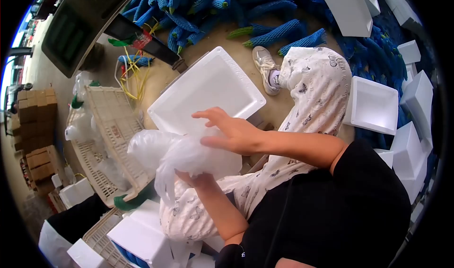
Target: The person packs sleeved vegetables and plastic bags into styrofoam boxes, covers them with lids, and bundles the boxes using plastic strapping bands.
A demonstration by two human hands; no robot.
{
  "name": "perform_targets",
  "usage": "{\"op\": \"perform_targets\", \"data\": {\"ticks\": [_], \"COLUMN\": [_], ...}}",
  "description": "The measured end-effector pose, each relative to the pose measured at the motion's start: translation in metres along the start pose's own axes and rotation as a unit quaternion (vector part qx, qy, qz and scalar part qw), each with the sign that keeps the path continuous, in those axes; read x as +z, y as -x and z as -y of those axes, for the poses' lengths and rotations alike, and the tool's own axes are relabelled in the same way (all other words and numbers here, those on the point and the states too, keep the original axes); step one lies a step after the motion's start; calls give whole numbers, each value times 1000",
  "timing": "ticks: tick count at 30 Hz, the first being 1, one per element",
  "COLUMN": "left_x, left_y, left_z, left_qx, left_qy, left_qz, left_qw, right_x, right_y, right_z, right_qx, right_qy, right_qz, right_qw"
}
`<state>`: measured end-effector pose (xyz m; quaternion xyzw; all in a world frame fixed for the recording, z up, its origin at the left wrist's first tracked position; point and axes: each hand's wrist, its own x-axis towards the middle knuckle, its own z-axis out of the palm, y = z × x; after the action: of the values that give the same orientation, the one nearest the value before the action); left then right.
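My left hand (195, 178) is under a bunched clear plastic bag (201, 157), with most of its fingers hidden by the film; it appears to hold the bag from below. Above the bag, my right hand (231, 132) is open, its fingers apart and its lower edge at the plastic. Just beyond both hands stands a white foam box (208, 88), with its open side up and its inside bare. More thin plastic (146, 147) spreads to the left of the bag, over the near edge of a beige crate.
Long vegetables in blue foam netting (269, 34) are heaped at the back and right. White foam boxes (373, 105) stand at the right. At the left are a beige plastic crate (116, 135), a dark screen (80, 27) on a post, yellow straps (135, 79) and cardboard boxes (35, 119).
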<state>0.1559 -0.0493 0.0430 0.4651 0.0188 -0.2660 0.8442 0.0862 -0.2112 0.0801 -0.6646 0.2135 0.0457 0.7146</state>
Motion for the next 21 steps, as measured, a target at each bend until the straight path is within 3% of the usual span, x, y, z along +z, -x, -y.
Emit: {"op": "perform_targets", "data": {"ticks": [2, 4, 6, 7, 8, 9, 10, 11, 13, 14, 15, 17, 19, 20, 21], "left_x": [25, 31, 38, -1, -8, -10, 9, 6, -16, -25, -33, -41, -39, -35, -32], "left_y": [-10, -15, -10, -11, -11, -12, -20, -31, -66, -84, -95, -107, -110, -111, -111], "left_z": [11, 11, -4, 1, 5, 9, 13, 21, 48, 53, 56, 58, 56, 54, 54], "left_qx": [4, -11, -112, -100, -18, 69, 157, 156, -44, -98, -100, -140, -152, -173, -192], "left_qy": [-26, -16, -42, -52, -338, -592, -687, -689, -845, -797, -796, -759, -743, -742, -741], "left_qz": [-44, -64, -39, 61, 46, 30, 55, 55, 240, 288, 295, 443, 442, 438, 433], "left_qw": [999, 998, 992, 992, 940, 802, 707, 706, 476, 522, 519, 456, 479, 477, 476], "right_x": [16, 3, -25, -34, -40, -44, -43, -43, -39, -34, -32, -31, -90, -133, -171], "right_y": [-14, -44, -81, -97, -115, -129, -139, -151, -178, -181, -189, -197, -169, -164, -164], "right_z": [19, 22, 26, 19, 3, -16, -33, -52, -117, -137, -157, -168, -65, -41, -24], "right_qx": [-161, -121, -39, -34, -26, -19, -16, -13, -34, -54, -49, -27, -145, -305, -342], "right_qy": [303, 286, 253, 249, 268, 288, 285, 336, 404, 420, 416, 436, 525, 401, 413], "right_qz": [0, 34, 121, 118, 134, 150, 152, 204, 263, 276, 272, 439, 405, 364, 294], "right_qw": [939, 950, 959, 961, 954, 946, 946, 919, 875, 863, 866, 785, 734, 783, 791]}}
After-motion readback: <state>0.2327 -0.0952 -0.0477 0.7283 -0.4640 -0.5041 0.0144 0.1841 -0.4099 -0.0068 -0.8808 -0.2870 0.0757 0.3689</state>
